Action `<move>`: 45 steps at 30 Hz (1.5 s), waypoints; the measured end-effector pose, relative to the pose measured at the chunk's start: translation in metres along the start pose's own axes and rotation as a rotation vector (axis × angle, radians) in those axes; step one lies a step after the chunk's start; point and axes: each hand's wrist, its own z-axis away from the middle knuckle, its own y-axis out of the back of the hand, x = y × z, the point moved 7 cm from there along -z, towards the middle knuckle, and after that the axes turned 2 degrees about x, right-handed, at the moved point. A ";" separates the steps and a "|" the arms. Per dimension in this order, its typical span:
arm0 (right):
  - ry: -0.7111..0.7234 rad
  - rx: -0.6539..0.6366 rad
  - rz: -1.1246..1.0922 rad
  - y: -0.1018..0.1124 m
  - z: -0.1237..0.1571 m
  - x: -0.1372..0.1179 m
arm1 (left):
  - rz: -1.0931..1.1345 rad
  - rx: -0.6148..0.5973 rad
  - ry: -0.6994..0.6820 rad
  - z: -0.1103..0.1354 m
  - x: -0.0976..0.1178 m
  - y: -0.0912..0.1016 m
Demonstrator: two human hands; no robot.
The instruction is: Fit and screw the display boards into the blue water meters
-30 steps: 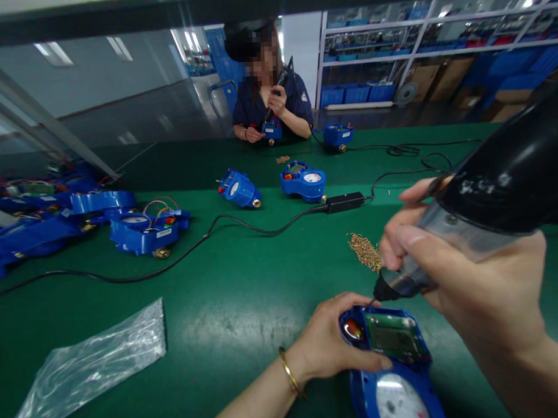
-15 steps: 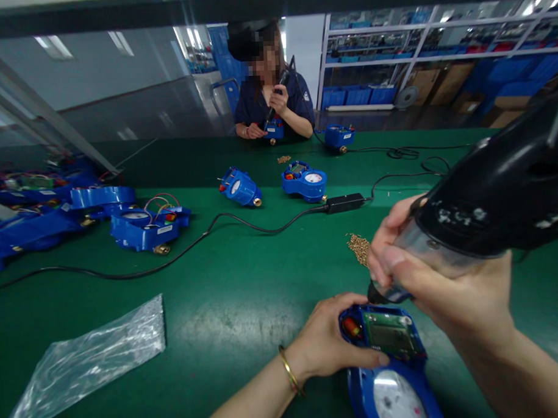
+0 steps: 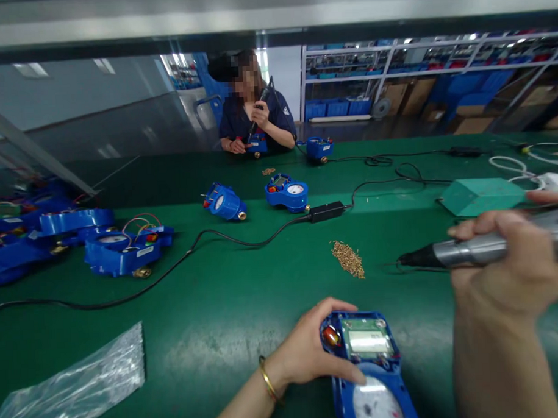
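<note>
My left hand (image 3: 314,348) grips the left side of a blue water meter (image 3: 369,364) lying on the green table (image 3: 227,308) right in front of me; its open top shows a circuit board with a small screen and a white dial below. My right hand (image 3: 509,259) is closed round an electric screwdriver (image 3: 463,251), held level to the right, its black tip pointing left and off the meter. A small heap of brass screws (image 3: 348,259) lies just beyond the meter.
A black cable with an adapter (image 3: 325,211) crosses the table. Two blue meters (image 3: 255,199) lie mid-table, several more at the left (image 3: 120,251). A clear plastic bag (image 3: 70,393) lies front left, a green box (image 3: 482,196) right. A person (image 3: 253,121) opposite works with a screwdriver.
My right hand has lifted the screwdriver off the meter and swung it out to the right, now level. My left hand keeps its hold on the meter. My view has dropped slightly.
</note>
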 end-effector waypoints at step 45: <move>-0.364 -0.069 -0.320 0.004 0.025 -0.016 | -0.157 0.490 -0.369 0.011 0.083 0.014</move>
